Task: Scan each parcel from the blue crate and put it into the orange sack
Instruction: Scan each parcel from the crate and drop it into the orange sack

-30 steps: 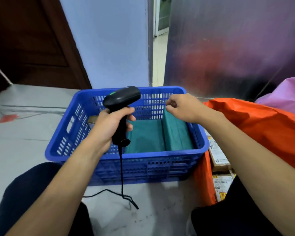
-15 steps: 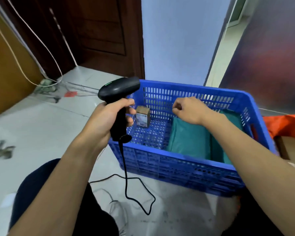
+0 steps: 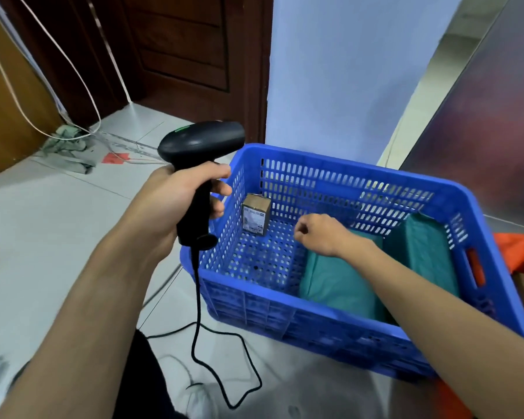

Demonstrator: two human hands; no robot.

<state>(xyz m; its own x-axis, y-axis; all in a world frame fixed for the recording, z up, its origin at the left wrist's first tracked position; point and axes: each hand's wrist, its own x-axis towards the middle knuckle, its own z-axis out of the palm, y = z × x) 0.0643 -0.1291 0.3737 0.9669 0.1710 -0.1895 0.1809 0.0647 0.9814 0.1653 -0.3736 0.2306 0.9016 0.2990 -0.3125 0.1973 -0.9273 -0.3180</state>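
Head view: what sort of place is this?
Likely an informal indoor parcel-sorting spot: a blue perforated plastic crate holding a small cardboard box and green wrapped parcels sits on a pale tiled floor, and the left hand grips a black corded barcode scanner.

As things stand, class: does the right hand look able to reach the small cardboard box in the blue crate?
Probably yes. The right hand, holding nothing, is inside the blue crate, with only bare floor between it and the small cardboard box.
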